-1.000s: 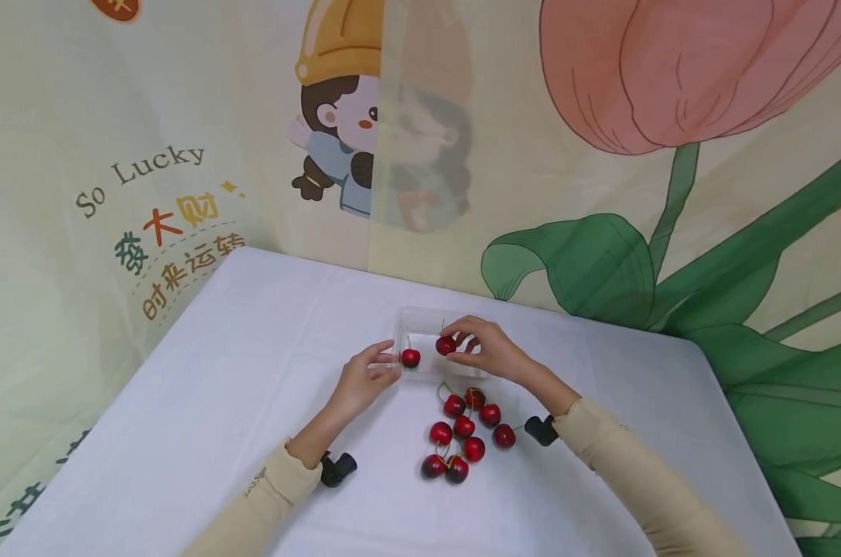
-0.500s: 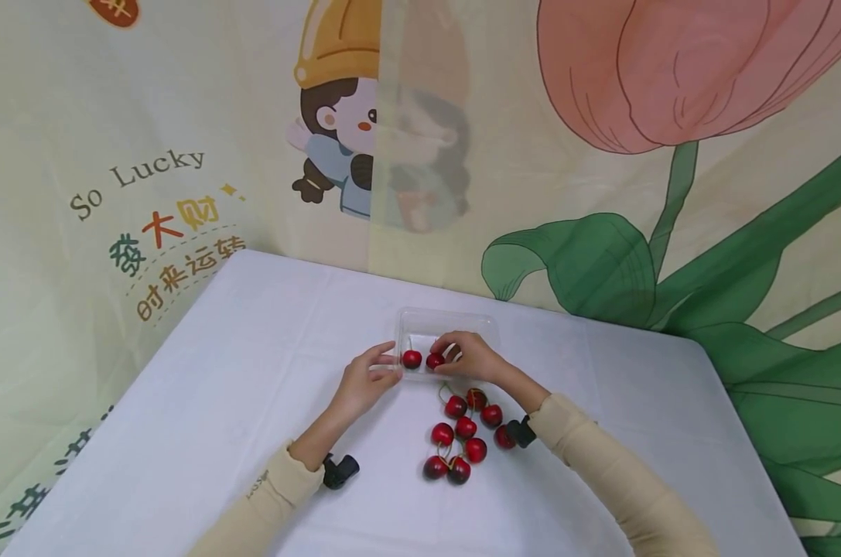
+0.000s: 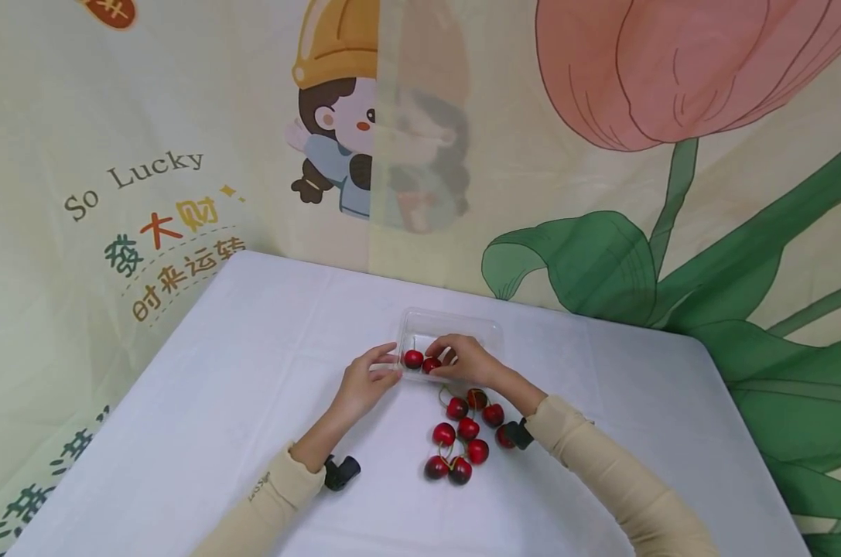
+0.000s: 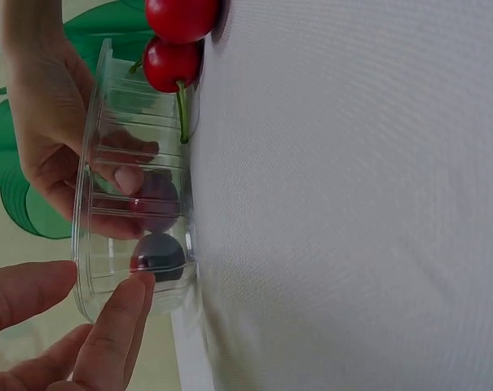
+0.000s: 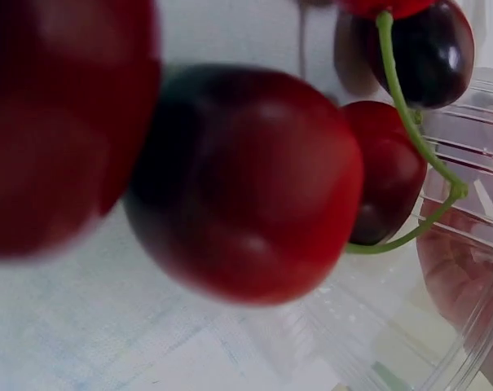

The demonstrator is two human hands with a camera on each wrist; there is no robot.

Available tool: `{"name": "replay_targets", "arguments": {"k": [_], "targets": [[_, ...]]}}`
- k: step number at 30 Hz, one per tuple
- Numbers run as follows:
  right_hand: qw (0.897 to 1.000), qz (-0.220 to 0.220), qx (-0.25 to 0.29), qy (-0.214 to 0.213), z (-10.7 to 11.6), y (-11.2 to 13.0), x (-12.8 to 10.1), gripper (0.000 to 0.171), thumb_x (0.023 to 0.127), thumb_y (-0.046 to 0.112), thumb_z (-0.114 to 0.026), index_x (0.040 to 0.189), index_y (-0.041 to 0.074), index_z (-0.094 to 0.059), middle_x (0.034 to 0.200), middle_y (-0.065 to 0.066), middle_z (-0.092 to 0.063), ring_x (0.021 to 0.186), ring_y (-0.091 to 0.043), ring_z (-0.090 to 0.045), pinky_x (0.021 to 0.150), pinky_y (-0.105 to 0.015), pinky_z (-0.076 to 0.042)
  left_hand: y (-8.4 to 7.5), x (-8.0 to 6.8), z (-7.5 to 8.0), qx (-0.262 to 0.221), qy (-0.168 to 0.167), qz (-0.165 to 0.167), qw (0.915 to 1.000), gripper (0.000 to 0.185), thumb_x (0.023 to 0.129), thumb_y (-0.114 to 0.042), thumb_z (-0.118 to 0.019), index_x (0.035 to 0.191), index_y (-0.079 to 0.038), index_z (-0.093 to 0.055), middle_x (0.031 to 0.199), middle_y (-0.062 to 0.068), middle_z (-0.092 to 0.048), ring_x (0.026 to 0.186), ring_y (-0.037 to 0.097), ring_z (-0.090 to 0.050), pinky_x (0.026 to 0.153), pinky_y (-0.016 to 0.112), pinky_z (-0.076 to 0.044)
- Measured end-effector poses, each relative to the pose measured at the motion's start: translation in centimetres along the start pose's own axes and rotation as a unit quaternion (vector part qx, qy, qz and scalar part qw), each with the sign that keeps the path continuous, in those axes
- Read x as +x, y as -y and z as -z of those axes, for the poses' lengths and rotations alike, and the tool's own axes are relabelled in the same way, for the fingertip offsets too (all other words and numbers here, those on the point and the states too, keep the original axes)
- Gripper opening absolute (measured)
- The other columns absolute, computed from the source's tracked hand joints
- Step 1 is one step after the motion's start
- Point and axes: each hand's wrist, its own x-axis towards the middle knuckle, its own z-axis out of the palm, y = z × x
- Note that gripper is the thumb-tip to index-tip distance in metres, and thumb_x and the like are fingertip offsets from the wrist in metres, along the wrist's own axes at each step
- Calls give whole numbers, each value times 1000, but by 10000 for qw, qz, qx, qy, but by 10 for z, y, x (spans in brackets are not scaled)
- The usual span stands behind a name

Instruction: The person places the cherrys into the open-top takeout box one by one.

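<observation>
L side first: L hand (image 3: 364, 381) is at the L end of the clear tray (image 3: 420, 325), fingers (image 4: 107, 334) spread apart, tips on rim & outer wall, prob. just steadying it. Nothing pinched there.

R hand (image 3: 469, 360) reaches down into the tray, thumb & fingers pinching the held cherry (image 3: 431, 365) low, close to the floor. Step in hand looks like setting that cherry down in line w/ its neighbour; grip seems light, but can't tell if weight's already on the tray. Next move prob. calls for easing the thumb & fingers off w/o rolling it, then lifting clear of the wall & going back for another from the loose cherries (image 3: 468, 428), approx. 9 on the white tbl (image 3: 288, 325), in front of the tray & to its R.

Container, L to R: only one seen, the tray. L cherry (image 3: 413, 359) sits near the L end, towards the front wall; held cherry is right beside it, maybe touching, can't tell. R hand hides part of the R half, so contents there unclear; visible bit of the back strip is bare. Loose ones sit outside, the nearest just off the front wall, a few w/ stems showing.
</observation>
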Motion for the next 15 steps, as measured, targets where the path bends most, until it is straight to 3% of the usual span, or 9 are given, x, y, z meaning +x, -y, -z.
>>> {"name": "replay_targets", "arguments": {"k": [8, 15], "targets": [[9997, -202, 99, -4, 9, 6, -8, 30, 88, 13, -72, 114, -1, -66, 107, -15, -66, 88, -23, -65, 76, -26, -59, 1, 1, -2, -54, -55, -112, 9999, 47, 89, 0, -67, 134, 2, -53, 114, 21, -64, 100, 35, -68, 89, 41, -57], [9994, 6, 59, -346, 26, 13, -25, 32, 89, 13, -71, 115, -4, -65, 109, -19, -67, 88, -24, -65, 80, -31, -59, 2, 0, 0, 15, -92, -80, 9999, 49, 89, -2, -68, 135, 1, -53, 112, 19, -64, 100, 35, -68, 89, 41, -57]]}}
